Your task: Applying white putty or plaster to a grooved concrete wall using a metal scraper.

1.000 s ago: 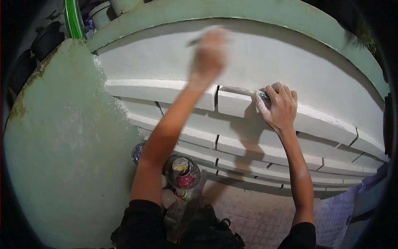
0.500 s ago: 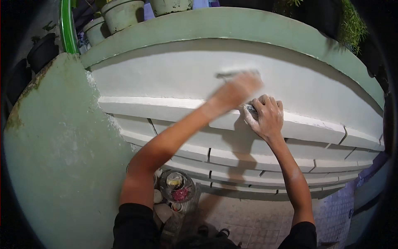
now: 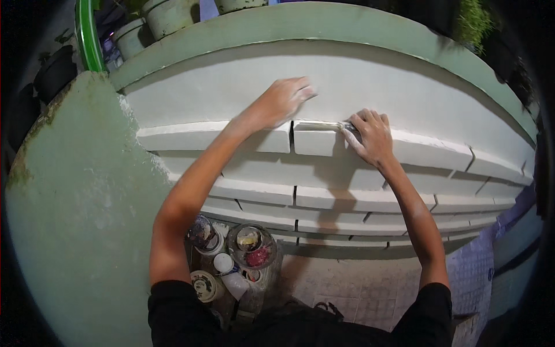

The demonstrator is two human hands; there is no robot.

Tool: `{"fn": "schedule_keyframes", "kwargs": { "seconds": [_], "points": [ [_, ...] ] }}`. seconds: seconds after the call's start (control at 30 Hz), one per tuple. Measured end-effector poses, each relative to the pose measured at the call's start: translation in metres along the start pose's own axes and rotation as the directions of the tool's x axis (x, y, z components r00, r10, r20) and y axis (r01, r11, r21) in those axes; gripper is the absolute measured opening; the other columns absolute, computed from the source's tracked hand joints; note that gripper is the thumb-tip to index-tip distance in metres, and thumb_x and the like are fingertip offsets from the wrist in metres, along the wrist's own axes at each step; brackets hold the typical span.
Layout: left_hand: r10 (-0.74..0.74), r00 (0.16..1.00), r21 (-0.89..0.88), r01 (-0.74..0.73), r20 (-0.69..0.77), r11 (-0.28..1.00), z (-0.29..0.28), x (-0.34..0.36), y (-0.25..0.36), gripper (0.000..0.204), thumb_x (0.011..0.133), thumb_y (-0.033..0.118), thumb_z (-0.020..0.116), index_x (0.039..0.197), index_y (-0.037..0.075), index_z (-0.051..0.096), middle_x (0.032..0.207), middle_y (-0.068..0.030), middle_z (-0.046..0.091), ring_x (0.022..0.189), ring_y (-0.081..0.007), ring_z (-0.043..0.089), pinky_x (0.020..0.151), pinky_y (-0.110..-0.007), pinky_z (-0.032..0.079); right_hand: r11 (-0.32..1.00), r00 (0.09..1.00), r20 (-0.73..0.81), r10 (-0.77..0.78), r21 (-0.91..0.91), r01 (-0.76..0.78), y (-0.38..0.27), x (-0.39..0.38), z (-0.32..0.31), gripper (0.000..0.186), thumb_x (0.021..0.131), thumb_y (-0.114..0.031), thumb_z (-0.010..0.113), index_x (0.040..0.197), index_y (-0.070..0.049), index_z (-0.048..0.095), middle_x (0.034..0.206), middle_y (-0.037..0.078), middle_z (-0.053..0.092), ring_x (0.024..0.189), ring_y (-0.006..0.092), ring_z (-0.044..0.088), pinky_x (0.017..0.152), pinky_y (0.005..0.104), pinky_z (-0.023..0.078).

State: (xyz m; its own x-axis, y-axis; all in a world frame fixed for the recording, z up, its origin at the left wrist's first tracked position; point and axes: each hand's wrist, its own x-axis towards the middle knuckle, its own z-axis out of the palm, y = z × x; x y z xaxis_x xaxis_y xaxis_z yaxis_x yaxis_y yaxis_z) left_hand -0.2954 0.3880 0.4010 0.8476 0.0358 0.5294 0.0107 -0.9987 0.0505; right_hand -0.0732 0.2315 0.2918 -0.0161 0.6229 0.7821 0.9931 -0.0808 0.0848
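My left hand (image 3: 280,103), powdered white at the fingertips and slightly blurred, is closed above the upper raised white band (image 3: 208,137), against the pale white wall face (image 3: 393,75); whatever it holds is hidden. My right hand (image 3: 370,137) grips a thin silvery tool (image 3: 349,127) on the top edge of a short raised white block (image 3: 317,143), beside a dark vertical groove. White powder coats my right thumb. Lower rows of raised bands (image 3: 341,199) run under both arms, with the shadow of my right arm across them.
A green curved coping (image 3: 312,20) tops the wall, with pots (image 3: 165,17) and plants (image 3: 471,23) behind it. A weathered green wall (image 3: 87,191) rises at left. Paint tins and a round tub (image 3: 251,240) sit low beside my left arm, above a tiled floor (image 3: 370,295).
My left hand swept down and right, then back left to above the groove; the dark tool seen in it earlier is no longer visible. My right hand stays on the block's edge.
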Motion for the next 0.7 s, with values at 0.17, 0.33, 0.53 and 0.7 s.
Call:
{"fn": "schedule_keyframes", "kwargs": {
  "seconds": [0.17, 0.33, 0.53, 0.7],
  "points": [
    [-0.590, 0.803, -0.495, 0.480, -0.085, 0.724, 0.031, -0.128, -0.001, 0.047, 0.101, 0.036, 0.054, 0.123, -0.005, 0.058, 0.114, -0.0190, 0.066, 0.107, -0.0261, 0.061, 0.094, -0.038, 0.046, 0.983, 0.995, -0.042, 0.087, 0.166, -0.079, -0.014, -0.009, -0.013, 0.030, 0.093, -0.032, 0.062, 0.110, -0.008, 0.066, 0.101, 0.013, 0.058, 0.095, 0.0296, 0.058, 0.086, 0.0438, 0.043],
    [-0.685, 0.728, -0.367, 0.635, -0.012, 0.680, 0.095, -0.197, 0.030, 0.040, 0.093, 0.035, 0.066, 0.104, -0.003, 0.058, 0.085, -0.0180, 0.067, 0.081, -0.0293, 0.066, 0.073, -0.041, 0.050, 0.923, 0.938, -0.132, 0.322, 0.262, -0.280, 0.011, -0.003, -0.029, 0.031, 0.091, -0.020, 0.065, 0.122, -0.013, 0.065, 0.106, 0.013, 0.061, 0.094, 0.0321, 0.061, 0.083, 0.0443, 0.048],
    [-0.726, 0.674, -0.358, 0.649, -0.140, 0.671, 0.070, -0.126, 0.063, 0.025, 0.094, 0.019, 0.062, 0.112, 0.004, 0.052, 0.077, -0.0224, 0.063, 0.079, -0.0433, 0.064, 0.070, -0.047, 0.049, 0.993, 0.980, -0.199, 0.019, -0.110, -0.042, 0.024, 0.012, -0.042, 0.056, 0.088, -0.019, 0.070, 0.141, -0.030, 0.055, 0.101, 0.008, 0.065, 0.091, 0.0288, 0.064, 0.079, 0.0417, 0.051],
    [-0.488, 0.768, -0.263, 0.412, -0.414, 0.872, 0.081, -0.061, 0.078, 0.041, 0.091, 0.005, 0.056, 0.132, 0.006, 0.050, 0.123, -0.0200, 0.056, 0.097, -0.0348, 0.064, 0.078, -0.044, 0.052, 0.997, 0.993, -0.106, 0.044, -0.061, -0.051, 0.030, 0.019, -0.050, 0.059, 0.086, -0.018, 0.071, 0.141, -0.033, 0.055, 0.099, 0.005, 0.063, 0.081, 0.0261, 0.065, 0.066, 0.0399, 0.054]
  ]
}}
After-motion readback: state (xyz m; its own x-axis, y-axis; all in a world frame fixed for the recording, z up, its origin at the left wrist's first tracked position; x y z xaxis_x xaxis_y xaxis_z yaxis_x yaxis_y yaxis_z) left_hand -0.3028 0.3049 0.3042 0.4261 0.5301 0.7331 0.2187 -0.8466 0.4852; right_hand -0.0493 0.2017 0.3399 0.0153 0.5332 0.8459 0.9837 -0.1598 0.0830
